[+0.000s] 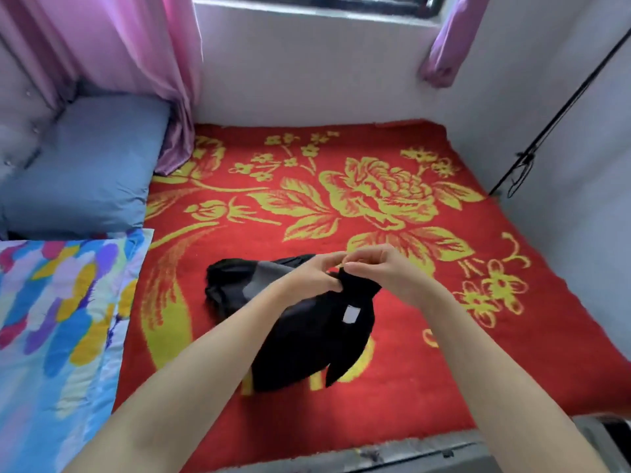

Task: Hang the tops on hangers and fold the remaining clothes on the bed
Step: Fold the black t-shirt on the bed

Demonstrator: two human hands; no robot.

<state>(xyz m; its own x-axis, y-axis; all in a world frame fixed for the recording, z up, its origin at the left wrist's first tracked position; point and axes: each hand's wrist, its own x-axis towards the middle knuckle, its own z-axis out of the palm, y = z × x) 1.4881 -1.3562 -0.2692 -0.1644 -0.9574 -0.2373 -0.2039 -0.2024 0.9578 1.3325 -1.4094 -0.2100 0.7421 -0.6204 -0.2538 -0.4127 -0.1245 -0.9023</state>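
Observation:
A black garment [307,339] with a small white label hangs bunched over the middle of the bed, its lower part resting on the red blanket [409,370]. My left hand [309,276] and my right hand [379,271] meet close together at its top edge and both pinch the black fabric there. Behind the hands lies a black and grey piece of clothing [239,281], crumpled on the blanket; whether it is part of the same garment is unclear. No hanger is visible.
A grey-blue pillow [88,165] lies at the far left, a colourful patterned quilt [58,319] in front of it. Pink curtains [129,46] hang by the window. A thin black rod [553,121] leans on the right wall. The bed's metal edge [409,452] runs below.

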